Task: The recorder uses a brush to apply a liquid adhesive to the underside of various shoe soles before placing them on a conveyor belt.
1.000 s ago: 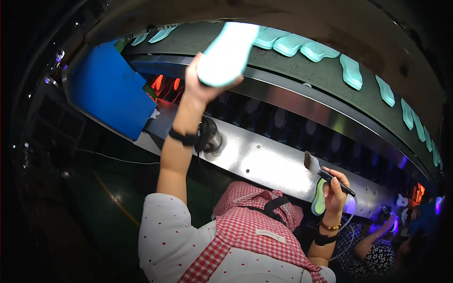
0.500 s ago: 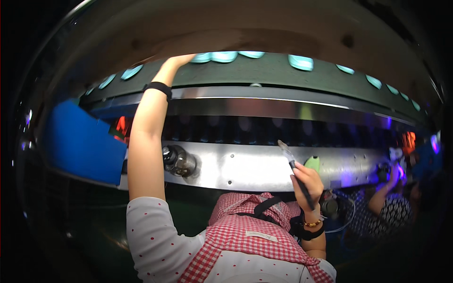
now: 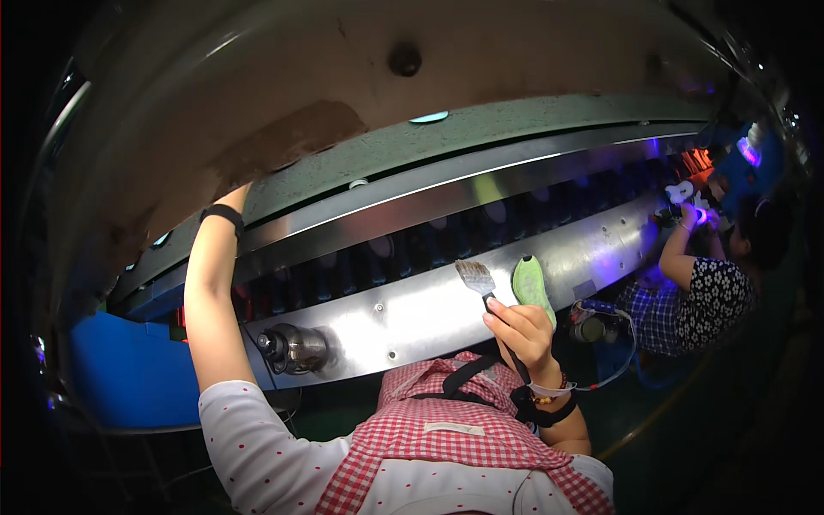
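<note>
Head view: grips a brush (image 3: 475,276) in the curled right hand (image 3: 524,335) — has a green sole (image 3: 532,286) beside that hand, over the metal tabletop (image 3: 429,324); has the left hand (image 3: 236,198) mostly behind a brown overhang (image 3: 283,137) — cannot tell its grip.

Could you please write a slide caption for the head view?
The right hand grips a brush near a green sole on a metal ledge, while the left arm extends toward the belt.

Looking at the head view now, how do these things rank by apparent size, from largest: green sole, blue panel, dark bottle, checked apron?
1. Checked apron
2. Blue panel
Below these, not ranked: dark bottle and green sole, which look similar in size.
</note>
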The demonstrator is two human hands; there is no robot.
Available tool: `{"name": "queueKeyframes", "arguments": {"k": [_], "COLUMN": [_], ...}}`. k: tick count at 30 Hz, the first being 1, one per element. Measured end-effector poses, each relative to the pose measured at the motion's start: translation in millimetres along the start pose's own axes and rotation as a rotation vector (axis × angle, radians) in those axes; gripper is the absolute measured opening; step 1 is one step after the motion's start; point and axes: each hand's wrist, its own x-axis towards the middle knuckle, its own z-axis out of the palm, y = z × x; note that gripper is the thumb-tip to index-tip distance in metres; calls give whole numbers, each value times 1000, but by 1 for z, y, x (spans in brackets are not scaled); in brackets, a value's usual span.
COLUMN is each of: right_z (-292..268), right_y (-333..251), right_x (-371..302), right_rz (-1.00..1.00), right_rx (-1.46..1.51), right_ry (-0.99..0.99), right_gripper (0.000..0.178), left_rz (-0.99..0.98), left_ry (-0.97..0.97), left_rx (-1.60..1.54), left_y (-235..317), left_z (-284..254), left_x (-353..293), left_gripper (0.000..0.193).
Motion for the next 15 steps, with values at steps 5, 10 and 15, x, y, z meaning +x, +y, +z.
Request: {"name": "queueKeyframes", "arguments": {"k": [5, 10, 15], "right_z": [5, 3, -3], "right_y": [9, -3, 6], "right_x": [-3, 11, 17], "right_rz": [48, 29, 309], "right_rx": [0, 152, 424], "right_ry": [53, 65, 48], "right_gripper": [23, 25, 26], "left_rz": [202, 131, 303], "left_ry": [-67, -96, 15], "left_rx": [-205, -272, -168], "left_y": [103, 105, 118], "left_z": [-13, -35, -41], "left_x": [-4, -51, -103], "left_gripper": [60, 60, 26]}}
